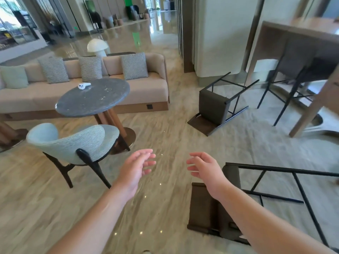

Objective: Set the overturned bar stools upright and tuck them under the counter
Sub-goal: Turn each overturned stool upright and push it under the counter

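The near stool [209, 208] is half hidden behind the right forearm, its legs cut off by the frame edge.

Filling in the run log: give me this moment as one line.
hands: left hand open, right hand open, both empty | stools: near stool overturned, far stool overturned | counter: one stool tucked

Beige sofa [143, 88] with patterned cushions [134, 66], round grey table [102, 99] bearing white earbud case [83, 85], pale blue chair [73, 143], mushroom lamp [97, 47]
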The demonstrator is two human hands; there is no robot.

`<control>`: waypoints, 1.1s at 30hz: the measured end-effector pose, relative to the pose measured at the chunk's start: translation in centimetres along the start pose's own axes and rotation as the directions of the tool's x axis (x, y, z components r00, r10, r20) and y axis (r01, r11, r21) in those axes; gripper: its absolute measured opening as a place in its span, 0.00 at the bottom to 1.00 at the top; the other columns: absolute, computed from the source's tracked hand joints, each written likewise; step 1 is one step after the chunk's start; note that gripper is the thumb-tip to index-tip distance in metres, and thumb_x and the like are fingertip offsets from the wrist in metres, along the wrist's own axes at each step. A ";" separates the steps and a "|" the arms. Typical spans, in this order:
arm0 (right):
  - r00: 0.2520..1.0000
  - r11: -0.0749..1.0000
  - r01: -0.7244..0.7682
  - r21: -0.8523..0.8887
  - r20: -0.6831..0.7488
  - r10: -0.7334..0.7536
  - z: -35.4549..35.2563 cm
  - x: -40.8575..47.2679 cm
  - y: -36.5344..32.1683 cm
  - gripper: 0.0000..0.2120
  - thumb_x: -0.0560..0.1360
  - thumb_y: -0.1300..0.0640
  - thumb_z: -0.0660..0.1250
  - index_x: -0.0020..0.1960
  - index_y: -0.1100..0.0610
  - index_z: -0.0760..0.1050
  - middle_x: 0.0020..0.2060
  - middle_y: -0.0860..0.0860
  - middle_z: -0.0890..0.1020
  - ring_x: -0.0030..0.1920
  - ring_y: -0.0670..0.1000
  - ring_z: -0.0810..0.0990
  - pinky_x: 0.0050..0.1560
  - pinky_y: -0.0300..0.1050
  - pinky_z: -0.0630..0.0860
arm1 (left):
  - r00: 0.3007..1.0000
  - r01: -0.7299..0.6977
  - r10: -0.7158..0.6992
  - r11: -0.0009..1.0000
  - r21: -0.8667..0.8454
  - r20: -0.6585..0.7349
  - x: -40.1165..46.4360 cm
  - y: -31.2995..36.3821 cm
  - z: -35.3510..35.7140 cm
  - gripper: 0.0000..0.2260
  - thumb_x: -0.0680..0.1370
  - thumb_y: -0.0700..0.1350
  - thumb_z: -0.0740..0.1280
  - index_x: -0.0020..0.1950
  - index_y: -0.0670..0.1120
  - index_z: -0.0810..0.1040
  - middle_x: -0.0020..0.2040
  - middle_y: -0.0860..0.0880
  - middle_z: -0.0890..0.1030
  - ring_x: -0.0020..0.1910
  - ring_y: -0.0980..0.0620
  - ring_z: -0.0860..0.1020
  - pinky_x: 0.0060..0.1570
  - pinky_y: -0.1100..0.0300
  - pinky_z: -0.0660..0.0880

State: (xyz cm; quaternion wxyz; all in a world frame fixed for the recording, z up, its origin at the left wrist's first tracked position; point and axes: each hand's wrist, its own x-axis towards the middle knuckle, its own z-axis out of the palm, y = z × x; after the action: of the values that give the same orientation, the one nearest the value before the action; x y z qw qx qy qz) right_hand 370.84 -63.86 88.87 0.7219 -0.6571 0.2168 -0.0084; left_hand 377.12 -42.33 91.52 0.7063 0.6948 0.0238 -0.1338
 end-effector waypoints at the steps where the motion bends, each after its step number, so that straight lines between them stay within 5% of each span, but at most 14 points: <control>1: 0.999 1.000 -0.003 0.004 -0.033 0.003 1.0 1.1 -0.1 0.09 0.79 0.55 0.62 0.57 0.48 0.78 0.48 0.48 0.85 0.47 0.47 0.84 0.48 0.42 0.80 | 1.000 0.000 0.000 1.000 -0.003 0.028 1.8 0.1 -0.8 0.08 0.82 0.41 0.62 0.56 0.44 0.80 0.50 0.47 0.84 0.46 0.51 0.82 0.42 0.58 0.75; 17: 0.947 1.000 -0.020 -0.008 -0.322 0.017 16.0 14.3 -5.3 0.09 0.78 0.55 0.64 0.55 0.48 0.79 0.48 0.49 0.85 0.48 0.50 0.84 0.51 0.47 0.80 | 0.951 0.042 -0.028 0.998 -0.039 0.307 24.3 4.8 -12.0 0.09 0.82 0.41 0.62 0.53 0.47 0.82 0.49 0.49 0.85 0.45 0.52 0.81 0.42 0.58 0.74; 33: 0.860 0.960 0.080 0.267 -0.505 0.069 7.5 28.7 -7.3 0.08 0.78 0.56 0.64 0.55 0.48 0.78 0.47 0.48 0.85 0.48 0.49 0.84 0.49 0.44 0.80 | 0.853 0.021 -0.127 0.977 0.211 0.506 39.3 8.6 2.8 0.08 0.83 0.41 0.61 0.54 0.46 0.80 0.49 0.47 0.83 0.46 0.51 0.81 0.44 0.57 0.73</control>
State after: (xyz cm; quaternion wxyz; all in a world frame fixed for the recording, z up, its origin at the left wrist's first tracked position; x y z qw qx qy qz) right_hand 401.31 -66.31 87.49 0.7239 -0.5238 0.3945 -0.2142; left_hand 416.47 -51.23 91.38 0.6082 0.6987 -0.1532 -0.3442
